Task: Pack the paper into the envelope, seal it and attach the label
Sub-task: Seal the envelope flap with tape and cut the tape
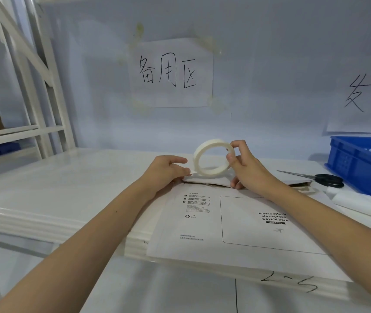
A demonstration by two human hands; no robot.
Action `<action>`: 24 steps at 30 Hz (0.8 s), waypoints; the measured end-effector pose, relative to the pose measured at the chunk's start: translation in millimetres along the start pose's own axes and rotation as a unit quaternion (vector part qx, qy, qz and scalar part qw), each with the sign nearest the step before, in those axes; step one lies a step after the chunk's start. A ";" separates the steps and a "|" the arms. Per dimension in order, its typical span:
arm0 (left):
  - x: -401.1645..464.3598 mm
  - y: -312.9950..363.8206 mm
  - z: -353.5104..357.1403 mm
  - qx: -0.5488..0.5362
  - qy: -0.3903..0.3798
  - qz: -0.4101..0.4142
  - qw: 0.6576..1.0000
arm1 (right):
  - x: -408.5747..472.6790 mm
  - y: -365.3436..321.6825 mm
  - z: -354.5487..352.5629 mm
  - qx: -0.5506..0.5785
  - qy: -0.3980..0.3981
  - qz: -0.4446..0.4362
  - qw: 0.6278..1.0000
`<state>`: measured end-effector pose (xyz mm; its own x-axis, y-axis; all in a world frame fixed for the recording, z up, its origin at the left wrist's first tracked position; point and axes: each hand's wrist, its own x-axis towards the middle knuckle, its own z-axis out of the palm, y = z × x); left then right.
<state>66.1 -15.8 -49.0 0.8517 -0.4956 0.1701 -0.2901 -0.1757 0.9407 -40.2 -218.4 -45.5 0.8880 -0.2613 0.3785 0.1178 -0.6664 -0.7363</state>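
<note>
A white envelope (232, 224) lies flat on the white shelf (71, 184), its printed side up with a waybill box. Its flap at the far edge is folded over. My right hand (245, 168) holds a roll of white tape (212, 158) upright just above the flap. My left hand (168, 170) pinches the loose end of the tape at the roll's lower left, close to the flap. The paper is not in sight.
Black-handled scissors (320, 178) lie to the right of the envelope. A blue plastic crate (365, 163) stands at the far right, with a white paper roll (360, 203) in front of it. Handwritten signs (171, 72) hang on the back wall. A white rack (33, 91) stands at the left.
</note>
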 end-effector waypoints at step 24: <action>-0.3 -0.7 -0.8 -0.024 -0.008 -0.039 0.999 | 3.7 2.2 0.7 -0.074 0.014 0.030 0.997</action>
<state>66.4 -14.9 -49.5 0.8642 -0.4949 0.0906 -0.2011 -0.1746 0.9639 -36.4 -220.3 -46.2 0.8786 -0.3220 0.3526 -0.0042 -0.7437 -0.6685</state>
